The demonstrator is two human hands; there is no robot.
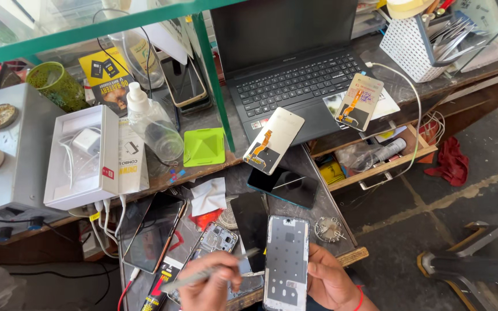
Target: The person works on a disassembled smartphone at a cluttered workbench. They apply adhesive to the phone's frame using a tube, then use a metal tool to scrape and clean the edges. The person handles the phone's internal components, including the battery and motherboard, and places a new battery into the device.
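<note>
Grey metal tweezers (211,272) sat pinched in my left hand (208,288); my right hand (329,282) gripped the opened phone frame (286,262) above the table (312,167). Mid-disassembly, I judged; next needed precise tip placement.

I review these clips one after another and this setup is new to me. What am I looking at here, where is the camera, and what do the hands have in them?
There is no machine: the one picture comes from a camera on a person's head, looking down at their own two bare hands over a cluttered repair bench.

The right hand holds an opened phone frame upright by its edge. The left hand holds slim metal tweezers pointing towards that frame.

Around them lie another opened phone body, a dark phone, a phone on a white cable, and two screen panels with orange ribbon cables, resting on a black laptop. To the left stand a clear spray bottle and an open white box.
</note>
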